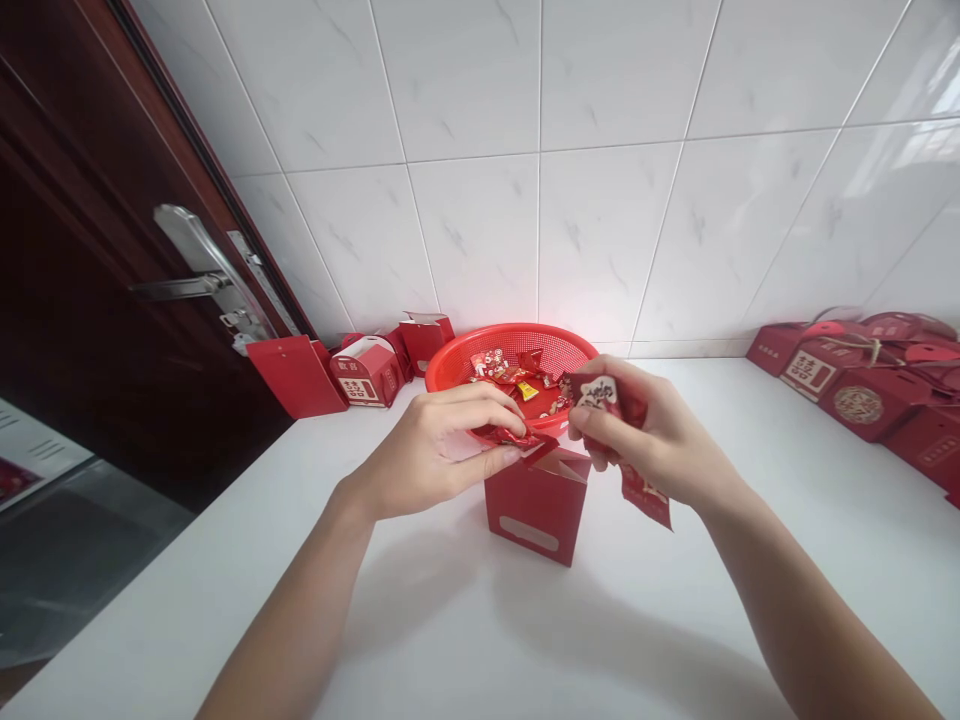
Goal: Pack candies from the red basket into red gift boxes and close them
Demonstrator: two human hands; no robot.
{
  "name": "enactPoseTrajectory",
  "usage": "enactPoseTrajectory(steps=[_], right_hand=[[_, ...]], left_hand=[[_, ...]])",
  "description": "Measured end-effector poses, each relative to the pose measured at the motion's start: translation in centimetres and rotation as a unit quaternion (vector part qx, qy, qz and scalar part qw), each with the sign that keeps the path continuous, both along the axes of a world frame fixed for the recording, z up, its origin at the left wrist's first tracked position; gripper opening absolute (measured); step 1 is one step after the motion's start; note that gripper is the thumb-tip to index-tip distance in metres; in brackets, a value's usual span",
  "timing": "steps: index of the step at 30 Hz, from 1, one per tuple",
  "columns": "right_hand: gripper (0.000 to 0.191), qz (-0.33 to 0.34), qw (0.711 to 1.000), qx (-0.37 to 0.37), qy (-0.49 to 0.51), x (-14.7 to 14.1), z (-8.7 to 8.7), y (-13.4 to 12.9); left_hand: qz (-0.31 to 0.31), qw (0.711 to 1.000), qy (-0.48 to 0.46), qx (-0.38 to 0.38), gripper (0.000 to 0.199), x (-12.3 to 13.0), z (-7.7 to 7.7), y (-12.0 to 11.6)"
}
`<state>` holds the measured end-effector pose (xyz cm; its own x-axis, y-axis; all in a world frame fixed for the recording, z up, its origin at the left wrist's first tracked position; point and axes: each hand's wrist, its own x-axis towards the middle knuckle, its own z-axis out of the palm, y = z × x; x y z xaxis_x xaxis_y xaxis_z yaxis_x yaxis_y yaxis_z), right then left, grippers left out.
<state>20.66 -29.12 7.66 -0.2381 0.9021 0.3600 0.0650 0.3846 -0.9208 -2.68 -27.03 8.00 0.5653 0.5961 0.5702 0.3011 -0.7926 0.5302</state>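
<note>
An open-topped red box (534,510) stands upright on the white table (420,620). Over its top left edge, my left hand (442,440) pinches a small red-wrapped candy (517,437) between thumb and fingers. To the right of the box and above it, my right hand (652,425) is closed around red candy packets (598,395), one of which hangs below the palm. Just behind the box sits a red plastic basket (480,345) with several wrapped candies and a yellow one inside. My hands hide part of the basket's front rim.
Several red boxes (367,375) stand at the back left beside a dark door (67,250) with a metal handle. More red boxes (862,400) are grouped at the right edge. A tiled wall (472,230) runs behind the table.
</note>
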Motion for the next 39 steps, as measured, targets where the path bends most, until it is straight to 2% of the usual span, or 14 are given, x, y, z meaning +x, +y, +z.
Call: enactPoseTrajectory(steps=[3, 5, 11, 14, 20, 26, 33, 39], right_hand=[[0.007, -0.017, 0.992, 0.034, -0.117, 0.3, -0.1, 0.1], [0.009, -0.027, 0.983, 0.031, -0.18, 0.5, -0.2, 0.2], [0.027, 0.001, 0.956, 0.011, -0.294, 1.1, -0.4, 0.8], [0.033, 0.012, 0.949, 0.02, -0.315, 1.2, -0.7, 1.0], [0.015, 0.055, 0.94, 0.061, -0.33, 1.5, -0.4, 1.1], [0.018, 0.05, 0.944, 0.091, -0.312, 2.1, -0.7, 1.9], [0.032, 0.047, 0.95, 0.08, -0.298, 1.9, -0.9, 2.2], [0.026, 0.053, 0.951, 0.07, -0.297, 1.9, -1.0, 2.2]], left_hand=[[-0.007, 0.999, 0.023, 0.043, 0.011, -0.2, 0.0, 0.0], [-0.009, 0.998, 0.027, 0.064, 0.012, -0.3, -0.1, 0.1], [-0.024, 0.994, 0.032, 0.104, 0.012, -0.4, -0.4, 0.4], [-0.029, 0.992, 0.023, 0.119, 0.012, -0.2, -0.7, 0.6], [-0.033, 0.989, 0.006, 0.141, 0.014, 0.4, -1.4, 1.2], [-0.047, 0.982, -0.044, 0.179, 0.014, 0.6, -1.6, 1.5], [-0.085, 0.991, -0.004, 0.101, 0.015, 1.2, -1.9, 1.2], [-0.075, 0.995, 0.058, 0.012, 0.01, 1.3, -2.2, 0.9]])
